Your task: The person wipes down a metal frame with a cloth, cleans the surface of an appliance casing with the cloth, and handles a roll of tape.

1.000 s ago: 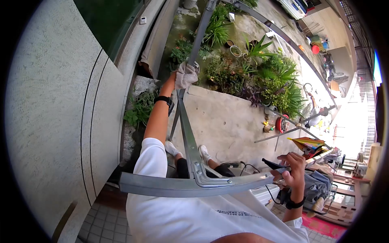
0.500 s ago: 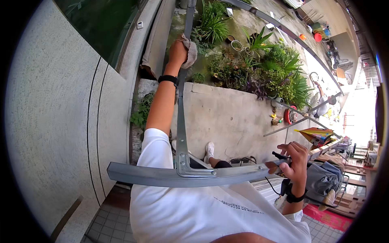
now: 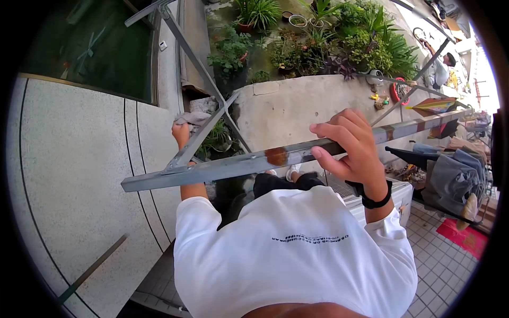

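Observation:
A grey metal frame (image 3: 222, 170) stretches across the view, its long bar spotted with rust and joined to slanted bars on the left. My right hand (image 3: 350, 151) curls over that bar, thumb on the near side and fingers on the far side. A crumpled grey cloth (image 3: 195, 118) is bunched in my left hand (image 3: 181, 133), beside the slanted brace (image 3: 201, 135). Part of my left forearm is hidden behind the frame, and I cannot tell whether the cloth touches the brace.
A speckled wall (image 3: 74, 143) with a dark window (image 3: 90, 50) stands close on the left. Potted plants (image 3: 366, 50) grow beyond a concrete ledge (image 3: 286, 106). To the right hang grey clothes (image 3: 456, 183), and a person (image 3: 439, 71) is farther off.
My view has shifted, and the frame now shows its rusty bar and crossing braces. My left hand, still with the cloth, appears lower and farther left; my right hand appears higher and farther left.

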{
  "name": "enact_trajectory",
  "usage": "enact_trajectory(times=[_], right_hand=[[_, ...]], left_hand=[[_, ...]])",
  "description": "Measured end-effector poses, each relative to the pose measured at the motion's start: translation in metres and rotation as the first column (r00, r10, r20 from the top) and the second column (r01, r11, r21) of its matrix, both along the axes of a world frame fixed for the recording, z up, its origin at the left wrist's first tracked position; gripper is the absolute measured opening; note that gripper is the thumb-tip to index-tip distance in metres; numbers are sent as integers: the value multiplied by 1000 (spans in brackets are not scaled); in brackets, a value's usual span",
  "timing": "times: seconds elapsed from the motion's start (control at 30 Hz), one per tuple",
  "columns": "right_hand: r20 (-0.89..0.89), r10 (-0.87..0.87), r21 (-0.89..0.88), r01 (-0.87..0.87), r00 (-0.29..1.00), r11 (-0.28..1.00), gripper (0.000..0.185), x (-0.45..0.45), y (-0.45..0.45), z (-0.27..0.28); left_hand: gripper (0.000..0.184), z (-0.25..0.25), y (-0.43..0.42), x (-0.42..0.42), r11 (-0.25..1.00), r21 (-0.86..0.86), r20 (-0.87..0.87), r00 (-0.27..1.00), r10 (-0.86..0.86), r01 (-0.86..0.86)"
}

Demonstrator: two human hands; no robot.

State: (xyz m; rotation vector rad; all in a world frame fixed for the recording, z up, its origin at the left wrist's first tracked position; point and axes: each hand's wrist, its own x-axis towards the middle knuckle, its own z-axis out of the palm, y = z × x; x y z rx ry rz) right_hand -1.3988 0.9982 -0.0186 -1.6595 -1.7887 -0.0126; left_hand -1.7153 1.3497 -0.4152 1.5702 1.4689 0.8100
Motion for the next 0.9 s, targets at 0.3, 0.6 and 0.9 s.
enact_trajectory(times=[0.3,0.6,0.9], right_hand=[[-153,321,652,-149,935,743,55,3,-45,39],[-401,326,685,43,856,727,27,23,-84,56],[-312,180,858,196,933,474,23,42,-111,61]], left_hand=[[41,194,-68,-13,944,324,205,979,-8,-61],[42,359,-158,64,673,536,-235,855,-462,510],[40,392,-335,241,366,607,-471,690,-549,706]])
